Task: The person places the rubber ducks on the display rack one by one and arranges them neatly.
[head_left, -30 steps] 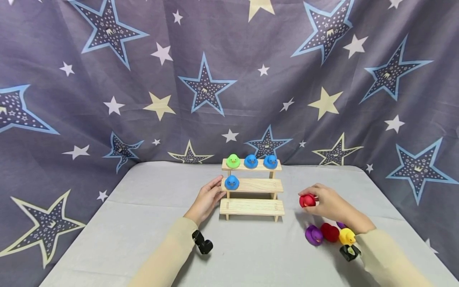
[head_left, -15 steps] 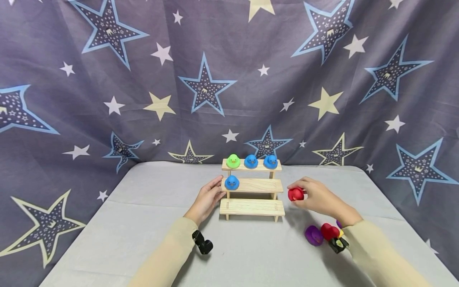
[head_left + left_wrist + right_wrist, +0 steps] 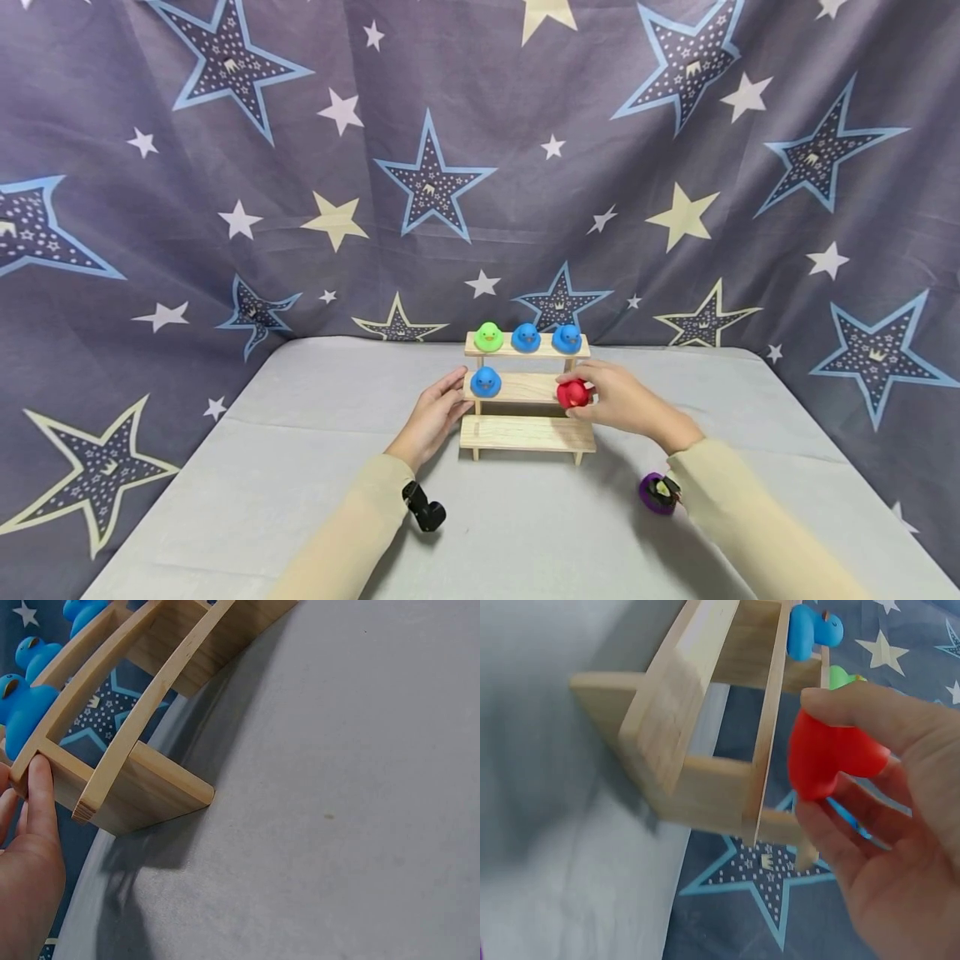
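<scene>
Right hand [image 3: 622,402], pinching the red duck [image 3: 573,393], has carried it from the desk [image 3: 315,467] to the rack's [image 3: 525,433] middle step, right end; placement looks close. Left hand [image 3: 435,417], fingers relaxed, still steadies the rack's left side.

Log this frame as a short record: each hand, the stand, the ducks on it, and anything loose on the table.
left hand: open, fingers resting against the left end of the three-tier wooden stand
right hand: grips a red rubber duck at the middle tier's right end
top tier: green duck, two blue ducks
middle tier: one blue duck
bottom tier: bare
table: purple duck by the right wrist
</scene>
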Tool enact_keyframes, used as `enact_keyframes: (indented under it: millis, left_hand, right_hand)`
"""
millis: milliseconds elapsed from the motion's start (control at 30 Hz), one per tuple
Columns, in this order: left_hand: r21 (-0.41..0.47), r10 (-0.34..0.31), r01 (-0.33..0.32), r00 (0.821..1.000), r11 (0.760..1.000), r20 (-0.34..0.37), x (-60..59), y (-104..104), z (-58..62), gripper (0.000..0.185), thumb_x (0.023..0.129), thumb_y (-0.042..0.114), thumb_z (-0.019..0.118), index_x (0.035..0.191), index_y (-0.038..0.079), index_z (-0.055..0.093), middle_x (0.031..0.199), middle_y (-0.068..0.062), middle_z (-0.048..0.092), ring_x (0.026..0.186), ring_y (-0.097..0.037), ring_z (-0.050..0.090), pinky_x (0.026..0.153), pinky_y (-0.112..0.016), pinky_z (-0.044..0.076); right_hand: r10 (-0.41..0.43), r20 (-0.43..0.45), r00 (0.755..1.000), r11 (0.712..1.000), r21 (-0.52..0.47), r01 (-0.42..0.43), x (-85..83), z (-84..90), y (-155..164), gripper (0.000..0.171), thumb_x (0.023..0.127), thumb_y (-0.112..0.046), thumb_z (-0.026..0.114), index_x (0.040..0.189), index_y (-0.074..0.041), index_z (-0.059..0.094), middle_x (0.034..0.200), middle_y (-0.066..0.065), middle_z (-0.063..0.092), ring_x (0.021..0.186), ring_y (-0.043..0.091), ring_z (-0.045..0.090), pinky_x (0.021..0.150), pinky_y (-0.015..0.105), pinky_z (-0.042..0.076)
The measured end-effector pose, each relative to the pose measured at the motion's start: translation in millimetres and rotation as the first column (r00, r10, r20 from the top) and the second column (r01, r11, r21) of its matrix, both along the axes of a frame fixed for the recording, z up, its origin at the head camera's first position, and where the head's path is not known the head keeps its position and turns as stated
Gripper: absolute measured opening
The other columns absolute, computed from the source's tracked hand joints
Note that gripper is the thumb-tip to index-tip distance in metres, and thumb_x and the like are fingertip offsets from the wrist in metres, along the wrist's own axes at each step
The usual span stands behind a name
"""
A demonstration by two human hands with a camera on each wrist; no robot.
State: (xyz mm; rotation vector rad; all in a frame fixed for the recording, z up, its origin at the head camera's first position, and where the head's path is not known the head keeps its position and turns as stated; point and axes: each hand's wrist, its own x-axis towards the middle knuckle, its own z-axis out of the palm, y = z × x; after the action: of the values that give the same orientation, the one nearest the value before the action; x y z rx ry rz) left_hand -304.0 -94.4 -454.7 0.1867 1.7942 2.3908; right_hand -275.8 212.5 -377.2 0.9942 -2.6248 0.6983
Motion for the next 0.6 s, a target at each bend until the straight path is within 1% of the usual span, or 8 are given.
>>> enact_keyframes:
  millis: [167, 233, 333, 467, 533, 600]
  left_hand:
    - [-0.009, -0.004, 0.004, 1.000, 1.000, -0.004, 0.2, -1.0, -0.4, 0.052, 0.103, -0.001, 0.043, 0.154, -0.003, 0.032, 0.151, -0.022, 0.037, 0.128, -0.026, 0.049, 0.107, -0.027, 0.048]
    - [-0.007, -0.006, 0.006, 1.000, 1.000, -0.007, 0.0, -0.9, -0.4, 0.052, 0.103, -0.001, 0.043, 0.154, -0.003, 0.032, 0.151, -0.022, 0.037, 0.129, -0.027, 0.048, 0.107, -0.027, 0.048]
    - [-0.006, -0.004, 0.004, 1.000, 1.000, -0.001, 0.7, -0.5, 0.3, 0.052, 0.103, 0.000, 0.043, 0.154, -0.002, 0.032, 0.152, -0.020, 0.037, 0.130, -0.027, 0.048, 0.106, -0.026, 0.048]
    - [0.001, -0.005, 0.005, 1.000, 1.000, 0.000, 0.9, -0.4, 0.8, 0.053, 0.102, 0.000, 0.043, 0.154, -0.002, 0.032, 0.152, -0.020, 0.037, 0.132, -0.028, 0.047, 0.105, -0.025, 0.049]
    - [0.004, -0.005, 0.005, 1.000, 1.000, 0.005, 0.7, -0.6, 0.8, 0.053, 0.102, 0.000, 0.043, 0.154, -0.002, 0.032, 0.152, -0.020, 0.037, 0.132, -0.028, 0.047, 0.105, -0.025, 0.049]
    - [0.004, -0.008, 0.008, 1.000, 1.000, 0.003, 0.4, -1.0, 0.6, 0.053, 0.102, -0.001, 0.043, 0.154, -0.003, 0.031, 0.152, -0.020, 0.036, 0.133, -0.029, 0.046, 0.105, -0.025, 0.049]
  right_hand:
    - [0.033, 0.047, 0.998, 0.999, -0.031, -0.031, -7.1, 1.2, -17.7, 0.041, 0.077, -0.011, 0.084, 0.116, -0.006, 0.072, 0.116, 0.008, 0.066, 0.099, 0.021, 0.062, 0.083, 0.033, 0.060]
    - [0.046, 0.059, 0.997, 0.999, -0.027, -0.044, -9.1, 2.9, -24.0, 0.041, 0.077, -0.011, 0.084, 0.117, -0.006, 0.072, 0.117, 0.008, 0.066, 0.099, 0.021, 0.062, 0.083, 0.035, 0.061]
    - [0.051, 0.075, 0.996, 0.999, -0.009, -0.050, -12.4, 5.2, -31.8, 0.042, 0.078, -0.012, 0.083, 0.118, -0.007, 0.073, 0.118, 0.010, 0.065, 0.099, 0.022, 0.062, 0.082, 0.033, 0.061]
    - [0.048, 0.118, 0.992, 0.999, -0.001, -0.048, -17.8, 6.2, -39.0, 0.043, 0.079, -0.011, 0.082, 0.120, -0.008, 0.072, 0.119, 0.012, 0.060, 0.101, 0.023, 0.061, 0.084, 0.035, 0.062]
    - [0.045, 0.149, 0.988, 0.999, -0.011, -0.044, -19.8, 6.6, -41.8, 0.044, 0.079, -0.009, 0.082, 0.121, -0.009, 0.072, 0.119, 0.013, 0.058, 0.102, 0.024, 0.059, 0.086, 0.039, 0.062]
    - [0.039, 0.163, 0.986, 0.999, -0.008, -0.038, -21.4, 7.2, -44.2, 0.045, 0.078, -0.009, 0.082, 0.122, -0.010, 0.072, 0.120, 0.013, 0.057, 0.103, 0.024, 0.058, 0.086, 0.041, 0.061]
